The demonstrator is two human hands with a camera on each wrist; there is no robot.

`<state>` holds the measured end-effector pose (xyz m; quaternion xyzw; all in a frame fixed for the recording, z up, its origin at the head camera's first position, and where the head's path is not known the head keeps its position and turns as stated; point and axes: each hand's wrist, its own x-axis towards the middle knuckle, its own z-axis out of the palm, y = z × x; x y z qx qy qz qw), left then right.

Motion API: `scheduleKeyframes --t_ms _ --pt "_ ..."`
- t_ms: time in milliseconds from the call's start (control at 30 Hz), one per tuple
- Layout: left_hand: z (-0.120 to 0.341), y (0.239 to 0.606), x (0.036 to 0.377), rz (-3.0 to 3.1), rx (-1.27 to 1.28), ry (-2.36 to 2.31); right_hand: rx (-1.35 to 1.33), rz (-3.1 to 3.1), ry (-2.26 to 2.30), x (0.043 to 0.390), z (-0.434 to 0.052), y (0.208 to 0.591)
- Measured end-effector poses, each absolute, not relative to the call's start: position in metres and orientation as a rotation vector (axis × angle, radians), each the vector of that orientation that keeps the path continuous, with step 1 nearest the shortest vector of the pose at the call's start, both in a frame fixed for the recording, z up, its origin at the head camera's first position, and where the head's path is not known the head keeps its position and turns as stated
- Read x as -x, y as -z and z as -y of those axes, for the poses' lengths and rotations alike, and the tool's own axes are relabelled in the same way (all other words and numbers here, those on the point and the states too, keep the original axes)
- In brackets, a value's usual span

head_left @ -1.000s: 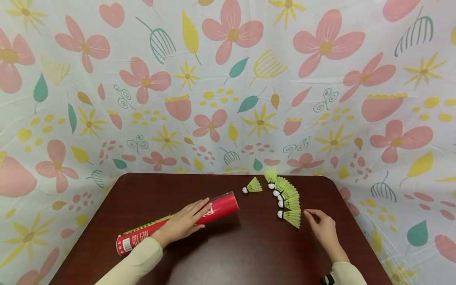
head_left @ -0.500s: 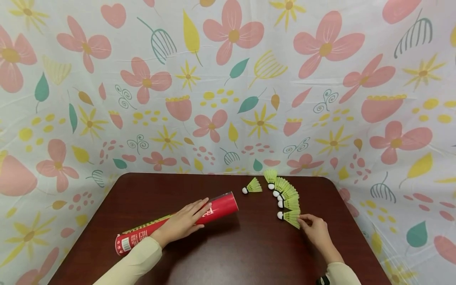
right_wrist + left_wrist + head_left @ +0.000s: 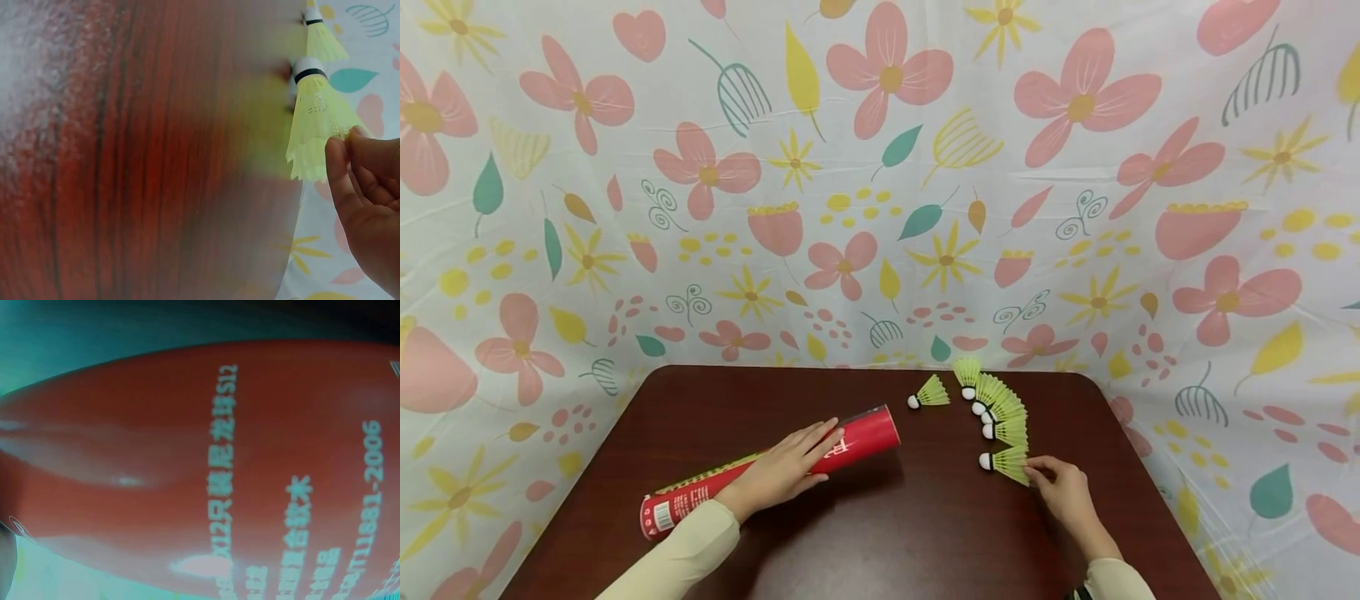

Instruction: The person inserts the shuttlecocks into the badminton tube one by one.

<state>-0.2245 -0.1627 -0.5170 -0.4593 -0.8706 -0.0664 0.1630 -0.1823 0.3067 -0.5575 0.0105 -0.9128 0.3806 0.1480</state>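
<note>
The right hand (image 3: 1063, 492) pinches the skirt of the nearest shuttlecock (image 3: 1004, 462), cork pointing to 9 o'clock toward the tube (image 3: 865, 433), which lies at 9 o'clock on the counter (image 3: 910, 517) under the left hand's (image 3: 782, 471) flat fingers.

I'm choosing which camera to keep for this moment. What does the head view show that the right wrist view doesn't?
Only the head view shows the left hand resting on the red tube, and the whole shuttlecock row. Only the right wrist view shows the fingertips pinching the skirt edge. Both show the right hand at the nearest shuttlecock on the table.
</note>
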Motion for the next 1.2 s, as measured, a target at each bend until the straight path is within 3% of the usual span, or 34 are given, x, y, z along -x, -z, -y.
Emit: scheduleKeyframes --t_ms 467,1200 --pt "0.160 0.516 0.222 2.487 1.313 0.212 -0.148 2.490 -1.046 0.183 -0.296 0.554" --pt "0.159 0.516 0.224 2.486 1.320 0.194 -0.275 2.408 -1.149 0.214 -0.247 0.525"
